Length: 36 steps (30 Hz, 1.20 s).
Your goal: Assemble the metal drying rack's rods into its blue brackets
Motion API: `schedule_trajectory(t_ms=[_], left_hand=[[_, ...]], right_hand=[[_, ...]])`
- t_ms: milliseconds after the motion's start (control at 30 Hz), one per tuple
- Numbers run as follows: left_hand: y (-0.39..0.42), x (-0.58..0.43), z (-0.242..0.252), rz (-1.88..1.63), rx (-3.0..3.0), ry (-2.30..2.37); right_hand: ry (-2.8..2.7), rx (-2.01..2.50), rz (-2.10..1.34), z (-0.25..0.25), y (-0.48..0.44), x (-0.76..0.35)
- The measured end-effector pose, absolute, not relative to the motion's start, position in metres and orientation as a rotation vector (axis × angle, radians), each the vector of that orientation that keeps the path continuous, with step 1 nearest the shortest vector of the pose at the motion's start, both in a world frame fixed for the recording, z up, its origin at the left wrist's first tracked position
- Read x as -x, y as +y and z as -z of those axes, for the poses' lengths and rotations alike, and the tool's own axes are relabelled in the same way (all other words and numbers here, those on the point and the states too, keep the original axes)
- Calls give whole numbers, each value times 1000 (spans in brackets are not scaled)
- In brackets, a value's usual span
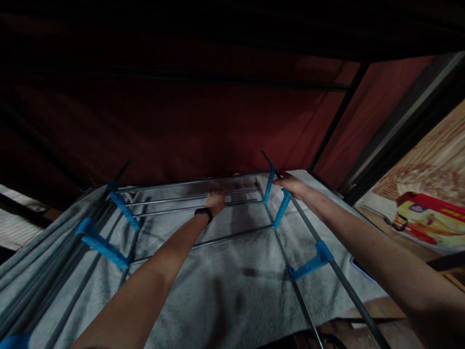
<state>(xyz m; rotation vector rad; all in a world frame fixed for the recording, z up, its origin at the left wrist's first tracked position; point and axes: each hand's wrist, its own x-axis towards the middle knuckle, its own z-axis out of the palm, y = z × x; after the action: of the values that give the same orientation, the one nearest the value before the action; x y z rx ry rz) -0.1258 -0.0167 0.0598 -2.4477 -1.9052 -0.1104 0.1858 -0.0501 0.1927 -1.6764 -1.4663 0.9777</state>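
Note:
A frame of metal tubes and blue plastic brackets lies on a grey cloth. My left hand (216, 200), with a dark band on its wrist, is closed around a thin metal rod (167, 200) in the middle of the frame. At the right, my right hand (290, 184) grips a grey pole (307, 221) between a far blue bracket (269, 188) and a nearer blue bracket (282, 209); some of its fingers are hidden behind the pole. Another blue bracket (312, 261) sits lower on this pole. Across the frame, a blue bracket (124, 210) joins the left ends of the rods.
Several loose grey poles (69, 264) lie along the left side of the grey cloth (232, 291). Dark red fabric (218, 126) and a black bar frame (336, 116) enclose the back. A red and yellow box (432, 220) stands at the right.

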Motion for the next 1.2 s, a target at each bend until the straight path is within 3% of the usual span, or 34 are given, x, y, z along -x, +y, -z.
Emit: schedule_trajectory(t_ms=[233, 600, 1200], left_hand=[[1, 111, -62, -28, 2526, -1871], [0, 100, -74, 137, 2583, -1869], [-14, 106, -102, 256, 2542, -1871]], right_hand=[[-1373, 1744, -1016, -191, -32, -181], [-1307, 1553, -1234, -178, -22, -189], [-1274, 1580, -1298, -191, -24, -182]])
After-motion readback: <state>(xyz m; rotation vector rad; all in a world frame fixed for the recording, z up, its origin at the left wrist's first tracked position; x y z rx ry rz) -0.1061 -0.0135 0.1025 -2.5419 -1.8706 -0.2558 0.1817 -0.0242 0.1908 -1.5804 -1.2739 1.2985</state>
